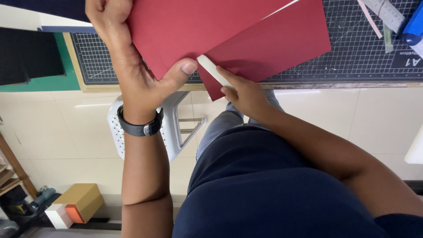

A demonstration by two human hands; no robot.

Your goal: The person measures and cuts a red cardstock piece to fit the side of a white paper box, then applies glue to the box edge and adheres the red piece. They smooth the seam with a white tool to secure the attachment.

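Observation:
A large dark red sheet of card lies folded on a black gridded cutting mat, its upper flap overlapping the lower layer. My left hand, with a black watch on its wrist, presses the flap down, thumb on the flap's corner. In my right hand is a white flat folding tool. Its tip lies on the red card next to my left thumb, near the table's front edge.
A metal ruler and a blue object lie at the mat's far right. A black sheet on green is at left. Below the table stand a white perforated stool and a tan cardboard box on the tiled floor.

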